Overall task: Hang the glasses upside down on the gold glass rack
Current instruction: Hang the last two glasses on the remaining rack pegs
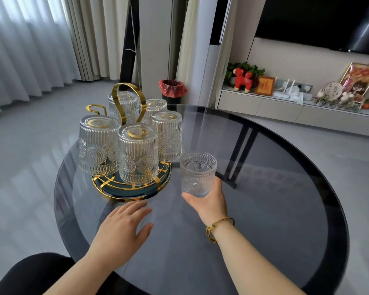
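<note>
Your right hand [209, 201] is gripping a clear embossed glass [198, 174] from below and behind, thumb on the near left side, fingers wrapping the far right side; the glass is standing mouth up in your grip, just above the desk [264, 209], to the right of the rack. A woven gold and green bracelet [218, 227] is sitting on that wrist.

Your left hand [123, 225] is lying released, palm down, fingers spread and pointing toward the rack, holding nothing. I cannot tell whether it is touching the desk or hovering just over it. The fingertips are ending just short of the rack's near rim.

The gold glass rack [126, 99] is standing on the left part of the round dark glass desk, with a tall looped handle in the middle and a round gold-trimmed base [132, 188] underneath. Five glasses are hanging upside down on it: nearest glass [137, 153] in front, left glass [98, 144], right glass [167, 136], and two behind, back left glass [124, 105] and back right glass [155, 107]. One bare gold hook [95, 109] is showing at the rack's left rear.

Beyond the desk, a bin with a red liner [172, 90] is standing on the floor, and a red toy horse [242, 78] is sitting on the low shelf at right
</note>
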Demonstrator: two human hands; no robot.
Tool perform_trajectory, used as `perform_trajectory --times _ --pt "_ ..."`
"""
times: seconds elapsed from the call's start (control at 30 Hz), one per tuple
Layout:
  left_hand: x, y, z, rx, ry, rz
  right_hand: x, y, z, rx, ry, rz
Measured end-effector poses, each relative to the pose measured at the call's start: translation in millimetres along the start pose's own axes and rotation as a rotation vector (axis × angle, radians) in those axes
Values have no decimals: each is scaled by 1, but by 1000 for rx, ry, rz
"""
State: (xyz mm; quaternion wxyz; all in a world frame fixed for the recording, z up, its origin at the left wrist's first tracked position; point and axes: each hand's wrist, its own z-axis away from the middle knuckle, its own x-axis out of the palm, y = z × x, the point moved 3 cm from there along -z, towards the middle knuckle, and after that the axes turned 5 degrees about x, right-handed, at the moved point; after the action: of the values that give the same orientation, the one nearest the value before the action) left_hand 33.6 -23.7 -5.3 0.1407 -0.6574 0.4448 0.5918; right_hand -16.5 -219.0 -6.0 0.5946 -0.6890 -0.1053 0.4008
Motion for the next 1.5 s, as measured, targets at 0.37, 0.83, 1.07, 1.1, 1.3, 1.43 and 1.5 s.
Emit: perform_trajectory --times 0.37,0.83,1.07,1.1,1.3,1.43,1.5 --pt "-12 -3 8 3 97 22 -53 -39 15 -224 -71 -108" --pt "-33 -75 19 -321 243 97 -75 -166 37 -478 -475 225" --pt "-24 -86 10 -308 78 24 -55 -225 47 -545 -528 260" --pt "-23 -86 11 -304 79 20 -51 -235 47 -563 -519 261" --pt "-23 -86 12 -294 123 32 -15 -284 36 -636 -450 430" --pt "-21 -88 12 -298 123 39 16 -310 21 -690 -348 544" --pt "-21 -88 12 -296 122 39 31 -319 13 -707 -316 609"
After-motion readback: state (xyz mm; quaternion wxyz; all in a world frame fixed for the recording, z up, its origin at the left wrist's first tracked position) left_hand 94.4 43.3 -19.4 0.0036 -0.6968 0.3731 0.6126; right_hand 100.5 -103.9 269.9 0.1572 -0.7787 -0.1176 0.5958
